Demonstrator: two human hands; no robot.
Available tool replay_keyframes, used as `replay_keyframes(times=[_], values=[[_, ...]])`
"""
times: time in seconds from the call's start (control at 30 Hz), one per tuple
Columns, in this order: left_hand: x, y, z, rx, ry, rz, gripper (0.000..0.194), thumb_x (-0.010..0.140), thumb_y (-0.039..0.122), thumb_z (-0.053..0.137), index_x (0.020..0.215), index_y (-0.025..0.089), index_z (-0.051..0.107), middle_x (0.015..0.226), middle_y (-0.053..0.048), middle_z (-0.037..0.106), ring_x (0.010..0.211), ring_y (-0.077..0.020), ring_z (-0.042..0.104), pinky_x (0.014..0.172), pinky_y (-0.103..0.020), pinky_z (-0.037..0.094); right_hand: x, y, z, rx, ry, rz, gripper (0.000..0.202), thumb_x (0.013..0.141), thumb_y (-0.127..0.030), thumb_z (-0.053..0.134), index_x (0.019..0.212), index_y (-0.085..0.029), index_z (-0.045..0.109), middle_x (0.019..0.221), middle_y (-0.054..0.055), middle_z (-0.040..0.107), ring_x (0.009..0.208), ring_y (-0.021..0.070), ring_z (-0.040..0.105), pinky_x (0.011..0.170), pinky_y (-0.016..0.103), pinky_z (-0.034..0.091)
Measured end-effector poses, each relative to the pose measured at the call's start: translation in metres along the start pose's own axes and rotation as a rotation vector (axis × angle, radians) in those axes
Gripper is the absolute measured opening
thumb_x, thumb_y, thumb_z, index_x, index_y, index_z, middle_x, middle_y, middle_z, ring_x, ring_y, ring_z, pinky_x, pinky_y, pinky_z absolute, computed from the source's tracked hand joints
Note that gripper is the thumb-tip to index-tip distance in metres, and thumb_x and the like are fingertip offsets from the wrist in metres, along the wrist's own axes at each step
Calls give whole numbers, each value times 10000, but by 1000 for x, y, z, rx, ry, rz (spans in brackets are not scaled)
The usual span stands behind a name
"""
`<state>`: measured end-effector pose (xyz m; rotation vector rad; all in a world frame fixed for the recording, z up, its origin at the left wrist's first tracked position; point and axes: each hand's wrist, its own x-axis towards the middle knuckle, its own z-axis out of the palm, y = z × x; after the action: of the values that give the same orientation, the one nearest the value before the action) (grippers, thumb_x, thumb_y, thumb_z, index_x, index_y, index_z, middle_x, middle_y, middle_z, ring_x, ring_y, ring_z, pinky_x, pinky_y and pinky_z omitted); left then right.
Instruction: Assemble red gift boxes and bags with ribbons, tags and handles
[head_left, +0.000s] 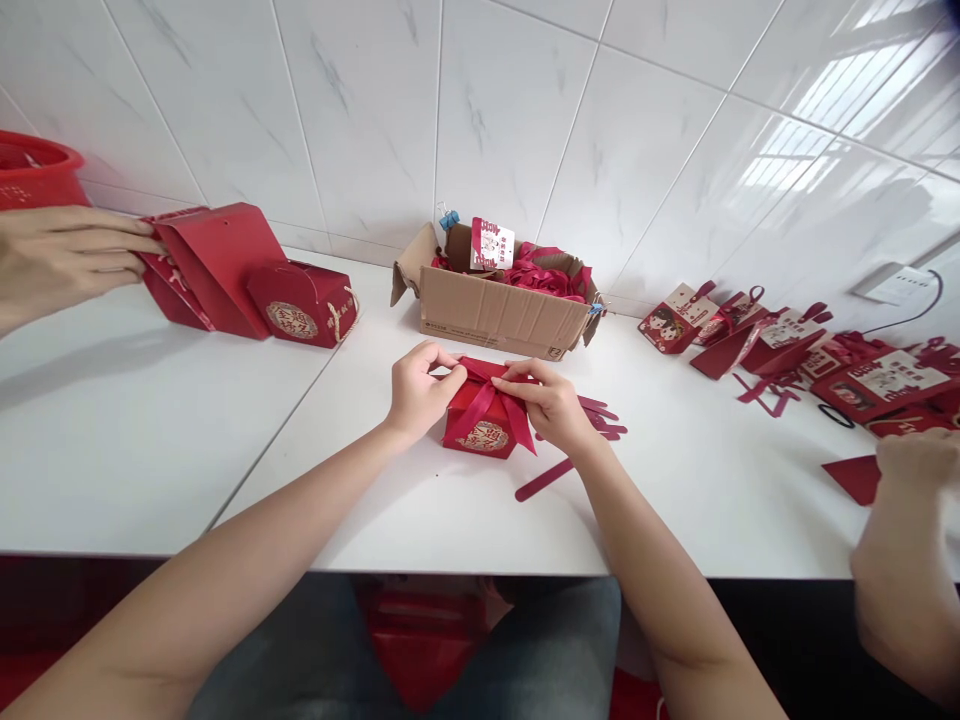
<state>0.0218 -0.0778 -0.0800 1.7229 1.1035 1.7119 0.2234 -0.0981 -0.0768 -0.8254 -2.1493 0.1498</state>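
1. Grey-veined tiles form the wall [375,110] behind the white counter [675,510]; along its back edge, near the middle, stands a carton [487,320] filled with red ribbon.
2. Midway between the carton and the counter's front edge sits a small red box [481,440], upright, with a ribbon bow [486,396] across its top.
3. Left hand [421,395]: the grip is pinched nearly closed, seemingly on the bow's left side.
4. Right hand [551,400]: thumb and fingers close together, the grip apparently on the bow beside its knot.
5. Uneven pulling could slip the knot or leave the loops lopsided, since the ribbon looks smooth.
6. Pressing down too hard could dent the lid; the box looks like thin card.
7. Red strips [544,481] lie under and beside the right forearm; a careless sweep could scatter them toward the front edge.
8. Toward the counter's left end, a co-worker's hand [75,250] touches red packages [225,260]; a nudge there could topple them.
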Motion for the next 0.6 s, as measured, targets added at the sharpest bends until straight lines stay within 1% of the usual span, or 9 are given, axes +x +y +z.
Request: replay_keyframes(times=[0.13,0.2,0.37,0.47,0.6], values=[[-2,-1,0,-34,-3,-56,130,683,166,581,602,200,486,674,1,615,885,-228,707,765,-323,547,-2,1,3,-21,48,-33,394,944,-135,385,1118,-308,693,1104,74,596,1083,198,616,919,406,559],[-3,-1,-1,-47,-10,-90,110,689,174,585,624,197,499,691,-4,619,883,-219,696,758,-318,550,-3,1,3,-21,84,-29,404,933,-115,381,1116,-303,689,1127,75,600,1079,193,618,911,402,561],[-7,3,-3,-51,-39,-122,89,710,203,604,726,198,517,795,-15,603,816,-170,631,658,-265,545,-4,-1,3,63,191,82,435,870,-69,412,1159,-294,647,1138,66,638,1076,198,625,904,403,561],[-8,6,-3,-53,-78,-126,122,730,220,610,785,203,502,843,-17,596,846,-164,622,703,-272,547,-6,0,4,133,210,144,407,848,-82,458,1151,-281,642,1134,68,642,1057,203,630,876,390,571],[-8,10,-4,-44,-109,-134,150,741,228,612,829,208,492,890,-19,602,886,-169,632,752,-294,550,-8,2,8,195,232,208,357,864,-132,472,1144,-280,638,1148,80,625,1089,216,616,845,382,588]])
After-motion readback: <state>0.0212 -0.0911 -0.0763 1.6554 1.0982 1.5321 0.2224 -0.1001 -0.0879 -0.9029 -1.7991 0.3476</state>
